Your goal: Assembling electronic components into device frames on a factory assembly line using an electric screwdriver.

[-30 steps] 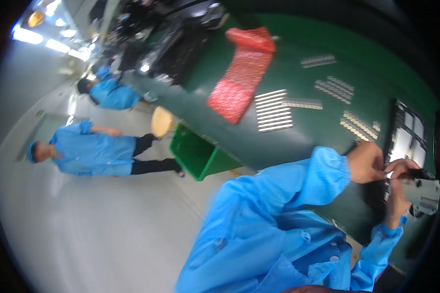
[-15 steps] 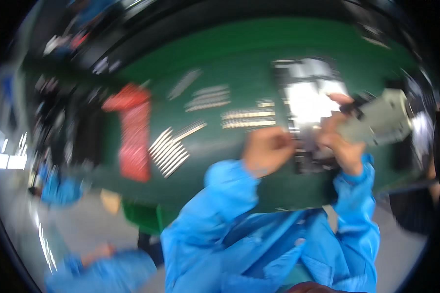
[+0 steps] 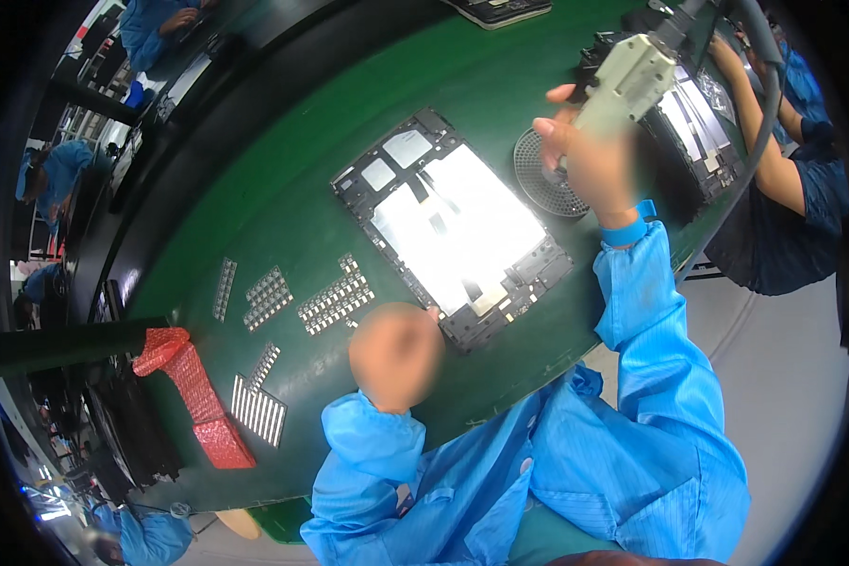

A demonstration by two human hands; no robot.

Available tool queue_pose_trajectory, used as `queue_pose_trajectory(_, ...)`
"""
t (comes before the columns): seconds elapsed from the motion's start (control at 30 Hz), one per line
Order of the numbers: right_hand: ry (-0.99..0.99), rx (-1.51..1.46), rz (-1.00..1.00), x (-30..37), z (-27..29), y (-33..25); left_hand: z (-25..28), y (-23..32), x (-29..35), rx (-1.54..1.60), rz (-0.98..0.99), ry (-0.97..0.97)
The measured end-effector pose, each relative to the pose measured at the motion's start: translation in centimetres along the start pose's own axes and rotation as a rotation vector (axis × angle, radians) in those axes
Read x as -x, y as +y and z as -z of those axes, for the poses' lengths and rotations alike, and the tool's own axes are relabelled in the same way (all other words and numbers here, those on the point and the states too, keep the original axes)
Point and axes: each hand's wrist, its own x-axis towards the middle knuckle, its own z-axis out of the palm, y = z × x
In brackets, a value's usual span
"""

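A pale grey-green electric screwdriver (image 3: 629, 83) is gripped in my right hand (image 3: 594, 160), which is partly blurred. That hand is over the right edge of a round grey mesh dish (image 3: 536, 174). Left of the dish lies an open tablet-like device (image 3: 462, 222), its black frame tilted on the green table and its silver inner plate shining. My left hand (image 3: 396, 354) is curled at the device's near left corner, with a fingertip at its edge. Its other fingers are blurred, and what they may hold is hidden.
Strips of small metal parts (image 3: 338, 297) lie left of the device, with a striped piece (image 3: 259, 412) nearer me. Red bubble wrap (image 3: 198, 387) is farther left. A second opened device (image 3: 693, 137) stands at the right near another person's arm (image 3: 769, 156). A grey cable (image 3: 762, 132) hangs there.
My right hand has moved with the screwdriver off the device, away to the mesh dish. My left hand has stayed by the device's edge. The whole view has turned and grown sharper.
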Motion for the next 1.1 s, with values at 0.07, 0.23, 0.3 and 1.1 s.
queue_pose_trajectory(0.07, -0.063, 0.033, -0.013, 0.0, -0.3, 0.0, -0.4, 0.3, 0.5, -0.163, -0.517, 0.058)
queue_pose_trajectory(0.23, -0.079, 0.074, -0.006, -0.2, -0.6, -0.1, -1.0, 1.0, 1.0, -0.152, -0.785, -0.06)
queue_pose_trajectory(0.3, -0.095, 0.102, -0.026, -0.1, -0.7, 0.1, -0.6, 1.1, 0.5, -0.194, -0.795, 0.0)
queue_pose_trajectory(1.1, -0.045, 0.056, 0.057, 0.5, -1.7, -1.1, 1.0, 0.0, 2.0, -0.474, -0.829, -0.275)
